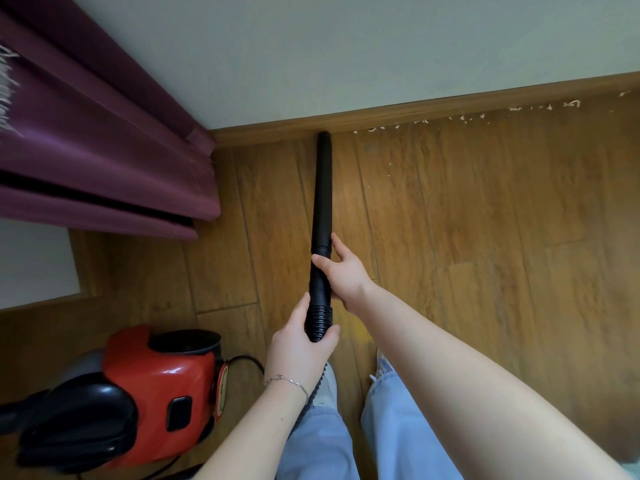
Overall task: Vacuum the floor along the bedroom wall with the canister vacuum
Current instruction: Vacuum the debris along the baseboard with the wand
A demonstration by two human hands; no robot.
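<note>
A black vacuum wand (322, 188) points down at the wooden floor, its tip touching the floor right at the brown baseboard (415, 110). My right hand (341, 271) grips the wand's lower collar. Just below it, my left hand (301, 348) grips the ribbed black hose where it joins the wand. The red and black canister vacuum (145, 393) stands on the floor at the lower left, beside my left leg. White scraps of debris (467, 117) lie along the baseboard to the right of the wand's tip.
A purple curtain (104, 157) hangs at the left, reaching almost to the floor near the corner. The pale wall (346, 46) runs across the top. A black power cord (246, 362) loops by the canister. My feet and jeans (346, 427) are at the bottom centre.
</note>
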